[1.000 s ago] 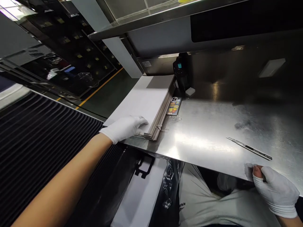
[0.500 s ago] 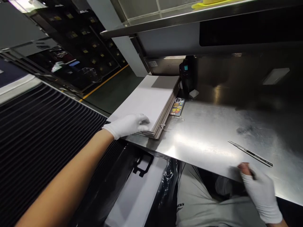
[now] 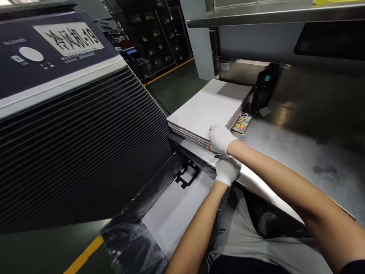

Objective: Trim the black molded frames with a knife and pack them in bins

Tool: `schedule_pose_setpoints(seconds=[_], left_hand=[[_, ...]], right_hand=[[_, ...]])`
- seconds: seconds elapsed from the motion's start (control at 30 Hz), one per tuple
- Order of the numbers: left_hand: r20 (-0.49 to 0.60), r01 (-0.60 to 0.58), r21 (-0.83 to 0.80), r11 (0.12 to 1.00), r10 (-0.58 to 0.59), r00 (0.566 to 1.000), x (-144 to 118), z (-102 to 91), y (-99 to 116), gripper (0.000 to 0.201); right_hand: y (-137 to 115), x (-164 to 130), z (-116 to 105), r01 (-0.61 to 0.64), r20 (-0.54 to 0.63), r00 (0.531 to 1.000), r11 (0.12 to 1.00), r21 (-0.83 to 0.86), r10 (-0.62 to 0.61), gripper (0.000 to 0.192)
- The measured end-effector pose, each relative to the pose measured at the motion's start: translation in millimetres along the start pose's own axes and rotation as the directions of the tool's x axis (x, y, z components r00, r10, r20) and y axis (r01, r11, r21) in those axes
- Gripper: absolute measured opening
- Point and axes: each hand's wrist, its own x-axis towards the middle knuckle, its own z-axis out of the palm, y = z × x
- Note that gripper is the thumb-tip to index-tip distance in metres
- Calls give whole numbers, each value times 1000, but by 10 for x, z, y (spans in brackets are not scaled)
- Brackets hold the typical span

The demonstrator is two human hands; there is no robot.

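A stack of white sheets [image 3: 208,104] lies on the metal bench, its layered edges facing me. My right hand [image 3: 221,139], in a white glove with a bare thumb tip, closes on the near right corner of the stack, fingers on top and thumb at the edge. Just below it is my gloved left hand [image 3: 228,169], near the bench edge; its fingers are hidden behind the right hand and wrist. A phone in a patterned case [image 3: 242,122] rests beside the stack. Part of a slim craft knife [image 3: 349,214] shows past my right forearm.
A large ribbed black machine [image 3: 85,152] fills the left side. Below the bench, a plastic-lined bin [image 3: 151,213] holds a white sheet and a black frame-shaped piece [image 3: 187,175]. A black device [image 3: 264,89] stands behind the phone, under a metal shelf [image 3: 256,17].
My view has swung left. My right hand has come from near the knife across to the stack's near corner. My left hand has slid off the stack's top to below that corner.
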Motion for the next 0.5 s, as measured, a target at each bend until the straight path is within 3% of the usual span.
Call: schedule_pose_setpoints(seconds=[0.23,0.37,0.43,0.5], left_hand=[[-69,-2,-49,999,-2,998,-3,-57,-22,60],[-93,0,-148,989,-14,996,-7,-26,-31,54],[-113,3,-217,976,-28,993,-8,-9,-34,49],[-143,-2,-305,952,-43,989,-18,-1,-33,47]], right_hand=[[211,-34,-92,54,125,991,998,-9,-53,41],[297,53,-241,96,173,980,995,21,-98,25],[295,71,-280,95,106,990,995,28,-98,30],[280,43,-279,82,-48,996,996,32,-80,36]])
